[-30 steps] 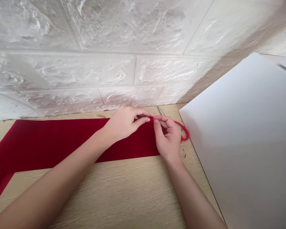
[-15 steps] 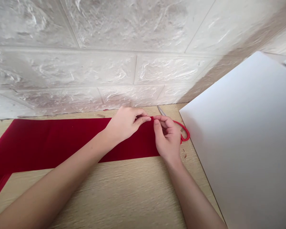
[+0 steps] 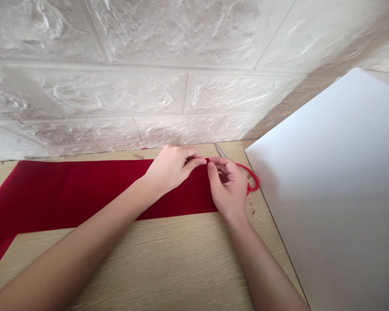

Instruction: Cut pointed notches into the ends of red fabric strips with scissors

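A long strip of dark red fabric (image 3: 84, 190) lies across the wooden surface, its left end hanging or folding out at the lower left. At the far edge, close to its right end, my left hand (image 3: 173, 168) pinches the fabric between thumb and forefinger. My right hand (image 3: 227, 183) pinches the same edge just to the right, the two sets of fingertips almost touching. Partly behind my right hand lies a pair of scissors (image 3: 253, 183) with red handles; one pointed metal blade tip shows toward the wall.
A large white panel (image 3: 337, 185) stands along the right side. Behind the wooden tabletop (image 3: 168, 263) rises a white brick-patterned wall (image 3: 142, 90). Small reddish scraps (image 3: 252, 209) lie right of my right hand, near the panel's edge.
Both hands keep their pinch on the fabric edge, with the fingertips slightly closer together. The view has shifted very slightly.
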`<state>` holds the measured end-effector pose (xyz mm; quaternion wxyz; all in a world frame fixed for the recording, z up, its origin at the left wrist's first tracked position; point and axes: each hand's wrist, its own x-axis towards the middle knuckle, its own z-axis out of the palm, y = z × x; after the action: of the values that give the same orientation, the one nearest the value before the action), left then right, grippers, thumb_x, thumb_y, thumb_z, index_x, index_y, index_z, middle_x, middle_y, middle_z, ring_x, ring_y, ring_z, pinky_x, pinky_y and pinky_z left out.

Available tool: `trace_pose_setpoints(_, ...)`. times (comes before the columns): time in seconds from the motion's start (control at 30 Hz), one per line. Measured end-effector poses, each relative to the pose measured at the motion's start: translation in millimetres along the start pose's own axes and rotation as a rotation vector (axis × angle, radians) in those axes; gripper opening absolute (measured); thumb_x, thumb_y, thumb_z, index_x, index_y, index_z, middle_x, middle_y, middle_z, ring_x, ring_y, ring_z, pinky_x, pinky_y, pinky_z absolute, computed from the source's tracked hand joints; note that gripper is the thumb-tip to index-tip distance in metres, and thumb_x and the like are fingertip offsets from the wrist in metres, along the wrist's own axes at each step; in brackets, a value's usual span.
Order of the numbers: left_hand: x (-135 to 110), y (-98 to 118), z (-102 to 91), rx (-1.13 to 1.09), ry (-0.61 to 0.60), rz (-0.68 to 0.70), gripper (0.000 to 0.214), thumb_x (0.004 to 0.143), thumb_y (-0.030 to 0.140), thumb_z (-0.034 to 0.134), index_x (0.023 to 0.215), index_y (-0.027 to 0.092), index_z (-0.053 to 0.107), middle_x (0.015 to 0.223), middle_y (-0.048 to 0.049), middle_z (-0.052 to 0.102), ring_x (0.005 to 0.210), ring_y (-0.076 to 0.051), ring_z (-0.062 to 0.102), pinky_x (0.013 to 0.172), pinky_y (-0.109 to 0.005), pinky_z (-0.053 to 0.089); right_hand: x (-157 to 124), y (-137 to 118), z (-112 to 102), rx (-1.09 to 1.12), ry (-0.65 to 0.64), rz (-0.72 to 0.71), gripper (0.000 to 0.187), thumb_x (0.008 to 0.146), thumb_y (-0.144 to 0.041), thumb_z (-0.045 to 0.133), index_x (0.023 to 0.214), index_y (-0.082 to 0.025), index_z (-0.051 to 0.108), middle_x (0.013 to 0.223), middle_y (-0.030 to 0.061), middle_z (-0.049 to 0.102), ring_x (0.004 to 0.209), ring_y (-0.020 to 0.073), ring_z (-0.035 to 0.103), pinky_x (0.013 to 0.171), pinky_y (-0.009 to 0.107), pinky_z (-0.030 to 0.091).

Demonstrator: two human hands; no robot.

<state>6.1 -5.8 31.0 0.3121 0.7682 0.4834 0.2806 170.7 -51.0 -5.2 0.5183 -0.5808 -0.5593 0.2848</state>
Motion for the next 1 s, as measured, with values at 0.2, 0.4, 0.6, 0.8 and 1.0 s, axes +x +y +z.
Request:
trace_pose_setpoints(0.2,-0.5,3.3,-2.0,-0.067,-0.013,-0.035,0.021,0.098,0.034,0.065,0.091,0.019,0.079,0.080,0.0013,0.078,0.064,-0.011,0.059,0.064,-0.027,0.042,-0.9,-0.1,-0.5,-0.008,0.006,0.010,0.015,0.096,-0.035,0.063,0.094,-0.022,0.070,0.088,0.0043,0.081,0.074,0.0179,0.075,0.065,0.032,0.060)
trace_pose_setpoints(0.4,-0.6,2.6,-0.9,-0.088,-0.010,-0.059,0.020,0.098,0.032,0.064,0.090,0.021,0.079,0.080,0.0025,0.078,0.066,-0.012,0.061,0.065,-0.027,0.044,-2.9,-2.5,0.5,-0.115,0.074,-0.149,0.005,0.092,-0.027,0.067,0.096,-0.024,0.067,0.086,0.0015,0.075,0.070,0.0149,0.069,0.058,0.029,0.057)
trace_pose_setpoints(0.6,-1.9,1.4,-1.5,-0.086,-0.010,-0.048,0.019,0.097,0.031,0.064,0.090,0.022,0.079,0.085,0.0025,0.080,0.069,-0.012,0.064,0.067,-0.027,0.045,-3.4,-1.4,0.5,-0.167,0.051,-0.121,0.011,0.092,-0.026,0.067,0.101,-0.022,0.071,0.086,0.0018,0.075,0.064,0.0141,0.066,0.058,0.031,0.057)
trace_pose_setpoints(0.8,-2.1,2.0,-2.5,-0.105,-0.022,-0.033,0.020,0.098,0.033,0.064,0.091,0.021,0.080,0.086,0.0016,0.081,0.072,-0.013,0.066,0.066,-0.027,0.045,-2.7,-2.2,0.2,-0.180,0.041,-0.098,0.010,0.090,-0.030,0.070,0.097,-0.023,0.074,0.083,0.0013,0.076,0.062,0.0140,0.065,0.059,0.031,0.057)
trace_pose_setpoints(1.0,-1.8,3.5,-2.5,-0.119,-0.020,-0.029,0.025,0.099,0.034,0.060,0.089,0.021,0.079,0.083,0.0010,0.080,0.068,-0.012,0.063,0.064,-0.026,0.044,-3.3,-2.8,-0.1,-0.132,0.039,-0.077,0.007,0.092,-0.029,0.069,0.093,-0.024,0.074,0.082,0.0009,0.077,0.063,0.0144,0.067,0.060,0.031,0.058)
